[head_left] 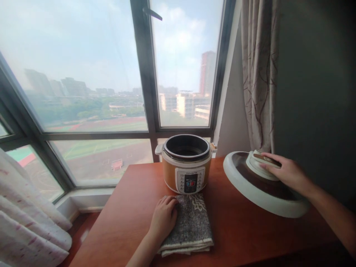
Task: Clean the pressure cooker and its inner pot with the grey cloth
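An orange and white electric pressure cooker (186, 163) stands open on the red-brown table (128, 218), its dark inner pot showing. My right hand (286, 171) grips the handle of the cooker's round white and brown lid (258, 185), held tilted to the right of the cooker, just above the table. My left hand (163, 217) rests with curled fingers on the left edge of a folded grey patterned cloth (191, 226) that lies in front of the cooker.
A large window (91, 85) with a dark frame runs behind the table. A patterned curtain (260, 74) hangs at the right next to a dark wall. Another pale curtain (30, 222) fills the lower left.
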Demonstrator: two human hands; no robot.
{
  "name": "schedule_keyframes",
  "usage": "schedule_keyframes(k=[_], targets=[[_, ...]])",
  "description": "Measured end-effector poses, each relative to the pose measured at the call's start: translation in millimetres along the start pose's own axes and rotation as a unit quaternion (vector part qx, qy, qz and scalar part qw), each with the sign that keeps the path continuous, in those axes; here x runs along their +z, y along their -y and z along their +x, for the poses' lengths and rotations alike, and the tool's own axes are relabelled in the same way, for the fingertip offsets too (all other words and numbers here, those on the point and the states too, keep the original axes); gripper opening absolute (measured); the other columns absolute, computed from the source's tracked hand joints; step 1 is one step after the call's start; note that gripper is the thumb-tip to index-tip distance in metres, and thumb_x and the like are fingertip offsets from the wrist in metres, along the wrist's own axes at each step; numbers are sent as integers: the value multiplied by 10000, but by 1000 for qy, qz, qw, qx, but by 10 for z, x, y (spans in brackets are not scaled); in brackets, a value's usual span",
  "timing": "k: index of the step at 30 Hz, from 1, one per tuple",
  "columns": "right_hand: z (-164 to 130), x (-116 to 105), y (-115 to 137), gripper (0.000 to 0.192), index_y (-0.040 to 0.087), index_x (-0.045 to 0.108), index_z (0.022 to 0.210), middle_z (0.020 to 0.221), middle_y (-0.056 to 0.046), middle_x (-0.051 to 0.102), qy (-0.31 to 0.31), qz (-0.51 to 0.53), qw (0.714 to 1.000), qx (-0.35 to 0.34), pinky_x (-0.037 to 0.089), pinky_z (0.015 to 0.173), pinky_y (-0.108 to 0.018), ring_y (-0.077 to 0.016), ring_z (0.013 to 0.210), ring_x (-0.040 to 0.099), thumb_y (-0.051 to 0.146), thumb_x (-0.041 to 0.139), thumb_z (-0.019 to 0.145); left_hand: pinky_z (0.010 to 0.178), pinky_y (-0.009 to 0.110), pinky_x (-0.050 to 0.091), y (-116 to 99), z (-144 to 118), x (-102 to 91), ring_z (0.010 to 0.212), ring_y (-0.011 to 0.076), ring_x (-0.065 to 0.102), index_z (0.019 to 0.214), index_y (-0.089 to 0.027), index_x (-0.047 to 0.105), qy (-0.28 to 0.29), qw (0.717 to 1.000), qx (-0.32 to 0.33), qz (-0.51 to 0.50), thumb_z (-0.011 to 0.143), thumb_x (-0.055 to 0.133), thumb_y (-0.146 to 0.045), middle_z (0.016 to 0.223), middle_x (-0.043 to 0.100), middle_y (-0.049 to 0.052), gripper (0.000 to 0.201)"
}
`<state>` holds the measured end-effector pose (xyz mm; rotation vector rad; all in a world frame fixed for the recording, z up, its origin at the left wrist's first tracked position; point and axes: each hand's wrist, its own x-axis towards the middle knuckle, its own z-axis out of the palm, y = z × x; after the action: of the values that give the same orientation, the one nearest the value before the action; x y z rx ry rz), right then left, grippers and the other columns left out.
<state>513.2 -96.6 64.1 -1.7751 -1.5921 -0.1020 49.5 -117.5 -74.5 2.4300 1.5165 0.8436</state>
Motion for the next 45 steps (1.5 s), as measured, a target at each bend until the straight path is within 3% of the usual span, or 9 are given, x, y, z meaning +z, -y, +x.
schedule_keyframes(k=[4, 8, 15, 20, 24, 28, 45], targets=[[213, -254, 562, 489, 249, 682, 1246, 1258, -127, 693, -18, 79, 996, -32, 507, 986, -400, -346, 1160, 642, 419, 681, 788, 957, 418, 506, 28, -4, 14, 1047, 257, 646, 965, -204, 681, -11, 1000, -7, -23, 813, 462, -75, 1082, 697, 87, 296], [466, -267, 1120, 519, 227, 685, 1252, 1249, -83, 704, -7, 141, 987, -81, 496, 1019, -429, -325, 1145, 651, 423, 715, 773, 943, 426, 513, 40, -8, 14, 1034, 258, 651, 975, -203, 686, -18, 999, -8, -41, 817, 452, -84, 1078, 698, 93, 306], [910, 207, 1965, 529, 176, 700, 1239, 1218, -83, 721, 44, 170, 973, -150, 510, 989, -395, -293, 1117, 664, 383, 766, 757, 921, 411, 524, 72, -8, 31, 1018, 253, 658, 961, -200, 689, -24, 998, -8, -53, 810, 453, -80, 1061, 698, 96, 304], [1104, 532, 2390, 511, 170, 709, 1216, 1218, -69, 720, 55, 155, 974, -156, 492, 995, -349, -261, 1120, 662, 380, 775, 755, 932, 411, 517, 85, -16, 40, 1031, 255, 648, 976, -197, 681, -19, 998, -5, -52, 816, 459, -82, 1077, 693, 95, 297], [1168, 725, 2604, 469, 220, 713, 1195, 1213, -22, 720, 67, 117, 981, -137, 479, 1002, -339, -253, 1143, 647, 382, 772, 759, 942, 427, 511, 60, -24, 38, 1033, 266, 641, 970, -200, 683, -22, 999, -7, -45, 807, 470, -83, 1075, 690, 95, 293], [1189, 864, 2727, 470, 205, 712, 1192, 1213, -37, 713, 81, 88, 985, -127, 469, 1006, -322, -260, 1152, 638, 391, 768, 763, 950, 436, 505, 47, -31, 48, 1032, 267, 634, 962, -209, 687, -28, 999, -12, -45, 799, 478, -78, 1071, 689, 91, 295], [1135, 1232, 2865, 487, 216, 692, 1213, 1232, -92, 705, 89, 48, 991, -83, 473, 972, -375, -303, 1162, 625, 463, 733, 795, 934, 416, 512, 48, -26, 49, 1038, 260, 643, 980, -208, 685, -26, 999, -9, -30, 833, 472, -94, 1077, 690, 90, 282]])
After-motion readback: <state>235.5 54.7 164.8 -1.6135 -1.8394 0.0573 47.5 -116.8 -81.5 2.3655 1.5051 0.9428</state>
